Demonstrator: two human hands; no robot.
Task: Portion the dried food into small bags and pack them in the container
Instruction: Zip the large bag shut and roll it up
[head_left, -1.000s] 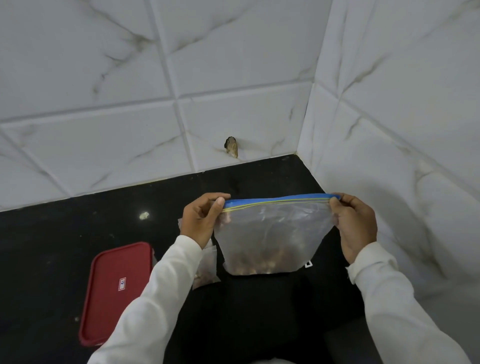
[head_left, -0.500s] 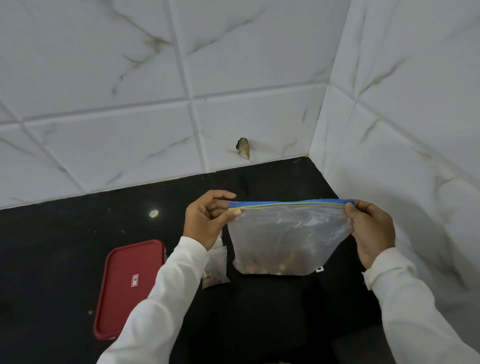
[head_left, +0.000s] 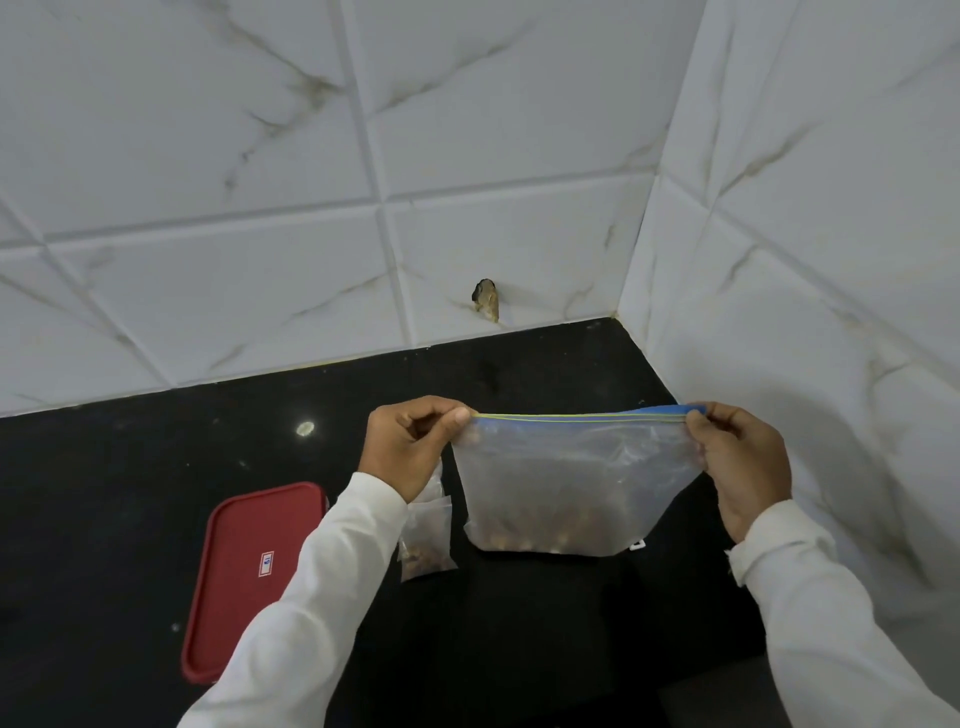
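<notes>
A large clear zip bag (head_left: 571, 483) is held upright over the black counter (head_left: 104, 493), with its blue-and-yellow seal strip stretched between both hands. The left end is pinched by the curled left hand (head_left: 410, 447), the right end by the right hand (head_left: 737, 462). Dried food (head_left: 545, 538) is gathered at the bottom. A small filled bag (head_left: 426, 540) lies beside the left wrist. Further left lies a red lid (head_left: 254, 571), its white sticker illegible.

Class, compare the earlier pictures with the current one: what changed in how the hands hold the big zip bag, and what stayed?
The left hand has curled its fingers in, pinching the zip bag at its left corner. The right hand keeps pinching the right corner; the small bag and red lid lie as before.
</notes>
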